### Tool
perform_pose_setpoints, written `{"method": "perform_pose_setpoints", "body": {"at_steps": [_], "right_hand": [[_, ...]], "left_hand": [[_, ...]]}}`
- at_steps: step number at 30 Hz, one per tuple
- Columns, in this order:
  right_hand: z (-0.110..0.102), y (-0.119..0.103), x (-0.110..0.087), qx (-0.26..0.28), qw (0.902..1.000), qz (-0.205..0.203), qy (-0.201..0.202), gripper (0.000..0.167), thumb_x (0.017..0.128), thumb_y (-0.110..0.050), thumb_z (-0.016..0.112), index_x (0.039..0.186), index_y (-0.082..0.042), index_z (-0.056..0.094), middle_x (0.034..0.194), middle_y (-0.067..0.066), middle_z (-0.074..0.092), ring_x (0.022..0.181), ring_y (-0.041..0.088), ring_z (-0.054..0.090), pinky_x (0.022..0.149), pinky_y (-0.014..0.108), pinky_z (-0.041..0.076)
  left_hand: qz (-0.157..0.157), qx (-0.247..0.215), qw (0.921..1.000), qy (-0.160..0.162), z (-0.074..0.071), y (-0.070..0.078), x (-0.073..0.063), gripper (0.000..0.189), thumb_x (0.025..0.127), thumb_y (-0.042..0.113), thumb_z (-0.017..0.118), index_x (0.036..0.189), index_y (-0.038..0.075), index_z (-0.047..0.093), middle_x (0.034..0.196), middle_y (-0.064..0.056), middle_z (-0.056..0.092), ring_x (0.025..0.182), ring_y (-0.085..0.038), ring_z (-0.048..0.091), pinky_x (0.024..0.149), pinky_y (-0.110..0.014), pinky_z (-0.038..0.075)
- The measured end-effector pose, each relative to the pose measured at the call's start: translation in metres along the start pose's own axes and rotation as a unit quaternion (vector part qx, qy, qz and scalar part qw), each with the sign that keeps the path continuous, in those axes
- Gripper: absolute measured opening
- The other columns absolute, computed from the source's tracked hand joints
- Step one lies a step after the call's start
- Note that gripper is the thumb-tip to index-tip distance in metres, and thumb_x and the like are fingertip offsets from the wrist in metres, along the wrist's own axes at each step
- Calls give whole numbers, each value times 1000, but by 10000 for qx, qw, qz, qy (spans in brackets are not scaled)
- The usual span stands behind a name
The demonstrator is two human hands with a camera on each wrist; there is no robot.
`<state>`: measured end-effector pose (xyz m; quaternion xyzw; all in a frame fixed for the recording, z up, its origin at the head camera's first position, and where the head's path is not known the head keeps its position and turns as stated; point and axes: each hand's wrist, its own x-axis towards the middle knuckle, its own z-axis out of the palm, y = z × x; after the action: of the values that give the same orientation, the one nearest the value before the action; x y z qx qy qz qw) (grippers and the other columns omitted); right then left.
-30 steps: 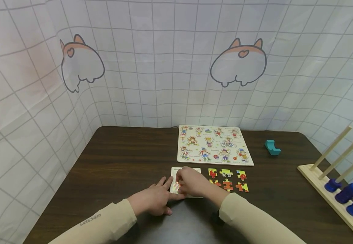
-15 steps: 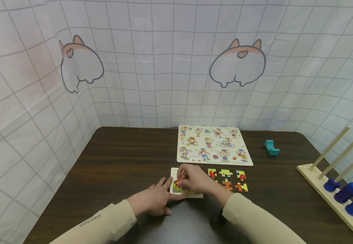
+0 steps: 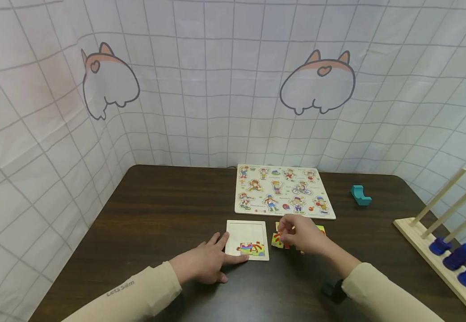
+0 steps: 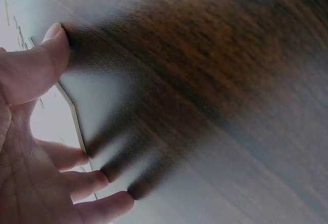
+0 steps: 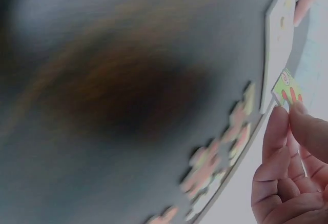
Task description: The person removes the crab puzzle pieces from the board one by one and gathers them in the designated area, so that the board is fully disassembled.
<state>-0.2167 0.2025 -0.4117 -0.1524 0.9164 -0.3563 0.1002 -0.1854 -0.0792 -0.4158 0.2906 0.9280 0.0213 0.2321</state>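
Note:
My left hand [image 3: 205, 264] lies at the lower left of a small white puzzle tray [image 3: 231, 227], fingers spread, with a fingertip at the front rim. Two joined jigsaw pieces [image 3: 253, 249] lie in the tray's lower right part. Right of the tray, my right hand [image 3: 304, 235] pinches a yellow-green jigsaw piece [image 3: 277, 240] with red marks between thumb and index finger. The right wrist view shows this piece [image 5: 288, 89] raised at the fingertips. Loose jigsaw pieces [image 5: 205, 165] lie on the table below, partly hidden by the hand in the head view.
A large board [image 3: 283, 192] with pictures of children lies behind the tray. Farther right is a teal curved block [image 3: 360, 195]. A wooden rack [image 3: 421, 241] with upright pegs and dark blue pieces [image 3: 461, 256] stands along the right edge. A white grid curtain [image 3: 216, 112] hangs behind the table.
My right hand has lifted the red-marked jigsaw piece from the tray's lower left and moved right with it, over the loose pieces. The left hand stays at the tray.

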Motion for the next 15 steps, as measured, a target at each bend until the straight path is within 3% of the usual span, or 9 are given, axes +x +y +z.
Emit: {"method": "perform_pose_setpoints", "body": {"at_steps": [3,9,15], "right_hand": [[-2,6,-10,112,9997,89,-187,12,91,-6,75,94,-5,64,77,2,64,68,16,62,57,29,50],[2,14,-22,126,9986,-177,-491,10,89,-4,75,93,-5,66,76,-1,66,68,12,62,61,24,50],[8,18,-28,46,9978,-386,-533,10,89,-6,77,93,-5,68,77,-2,68,65,6,60,60,22,50]], "left_hand": [[-45,-36,10000,-34,-1,0,-1,66,94,36,74,148,57,43,171,-18,16,155,-43,22,115,-61,38],[-86,-119,9999,-25,-3,0,-2,67,93,35,75,148,57,43,171,-17,15,156,-43,20,116,-62,36],[-61,-140,9999,-19,-2,0,-1,67,93,35,75,148,57,43,171,-17,15,156,-43,20,116,-62,36]]}}
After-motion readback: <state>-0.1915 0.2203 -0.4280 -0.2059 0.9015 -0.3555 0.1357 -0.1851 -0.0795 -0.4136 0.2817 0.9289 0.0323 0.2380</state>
